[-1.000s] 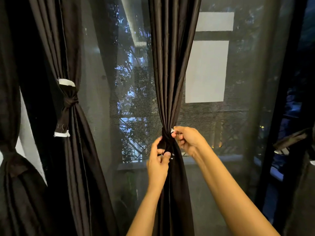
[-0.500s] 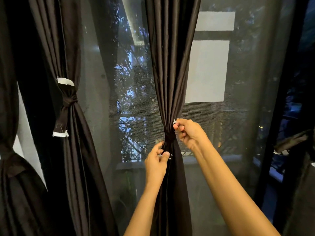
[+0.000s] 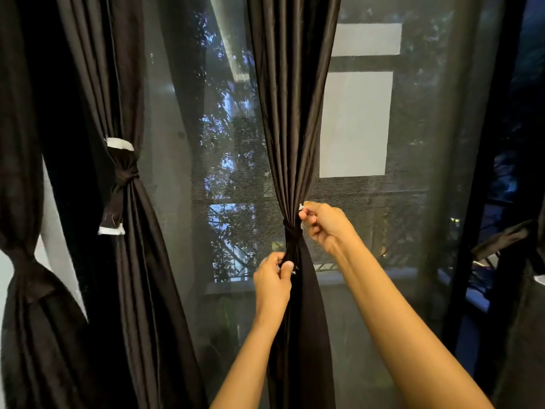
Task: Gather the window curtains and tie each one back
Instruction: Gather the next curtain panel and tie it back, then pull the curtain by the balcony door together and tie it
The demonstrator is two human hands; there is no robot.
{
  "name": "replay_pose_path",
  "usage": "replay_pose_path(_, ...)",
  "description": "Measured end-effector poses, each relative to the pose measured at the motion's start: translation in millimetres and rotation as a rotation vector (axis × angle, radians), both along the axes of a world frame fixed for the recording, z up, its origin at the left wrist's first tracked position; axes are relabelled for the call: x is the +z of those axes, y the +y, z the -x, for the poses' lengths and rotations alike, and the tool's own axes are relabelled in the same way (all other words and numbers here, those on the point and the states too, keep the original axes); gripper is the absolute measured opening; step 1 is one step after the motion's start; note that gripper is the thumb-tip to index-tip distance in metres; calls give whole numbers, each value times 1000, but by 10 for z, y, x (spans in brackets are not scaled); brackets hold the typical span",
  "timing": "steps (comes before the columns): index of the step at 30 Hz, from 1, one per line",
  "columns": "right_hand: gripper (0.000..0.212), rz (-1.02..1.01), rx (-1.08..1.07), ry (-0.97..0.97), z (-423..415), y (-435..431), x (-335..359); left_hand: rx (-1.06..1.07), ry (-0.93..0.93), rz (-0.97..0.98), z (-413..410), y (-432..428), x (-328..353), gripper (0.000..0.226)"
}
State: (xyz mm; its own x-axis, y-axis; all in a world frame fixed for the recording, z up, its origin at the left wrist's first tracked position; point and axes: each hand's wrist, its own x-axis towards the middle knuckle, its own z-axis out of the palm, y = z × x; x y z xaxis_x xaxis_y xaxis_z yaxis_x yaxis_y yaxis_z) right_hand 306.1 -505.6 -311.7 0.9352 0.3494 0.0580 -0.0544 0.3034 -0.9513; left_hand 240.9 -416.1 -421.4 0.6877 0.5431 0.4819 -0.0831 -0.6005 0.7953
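A grey mesh window screen (image 3: 427,160) fills the background, with foliage and a pale building dim behind it. Three dark curtains hang in front of it. The far-left curtain (image 3: 26,320) is cinched at its waist. Just right of it, the second curtain (image 3: 141,276) is bound by a dark tie with white ends (image 3: 124,178), one end above the knot and one hanging below. The middle curtain (image 3: 292,113) hangs in the centre, gathered into tight folds and drawn narrow at mid-height, where a dark tie band (image 3: 291,231) wraps around it. The right hand (image 3: 324,224), just right of the band and slightly above it, is curled and pinches the band's white tip (image 3: 300,206) between thumb and forefinger. The left hand (image 3: 272,283), lower and at the curtain's left edge, pinches the band's other end, with a sliver of white (image 3: 293,272) showing past its thumb.
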Motion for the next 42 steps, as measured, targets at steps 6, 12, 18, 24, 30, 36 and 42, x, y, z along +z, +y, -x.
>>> replay_pose_path(6, 29, 56, 67, -21, 39, -145, -75, 17, -24, 59, 4, -28, 93, 24)
replay_pose_path(12, 29, 168, 16, -12, 33, -501, -312, 78, -137, 266, 73, -268, 135, 36)
replay_pose_path(18, 28, 348, 51, -35, -6, -884, -524, 166, -164, 244, 60, -628, 27, 44)
replay_pose_path(24, 29, 472, 55, -47, -83, -1193, -672, -76, 58, 548, -20, -1150, -84, 67)
replay_pose_path(30, 30, 411, -100, -120, -267, -1722, -651, -386, 199, 515, -345, -1653, 33, 29)
replay_pose_path(36, 27, 420, -309, -259, -458, -2405, -682, -529, 190, 379, -716, -2075, 132, 21)
replay_pose_path(42, 12, 513, -575, -376, -915, -3385, -435, -536, 133, 265, -1171, -2719, 392, 24)
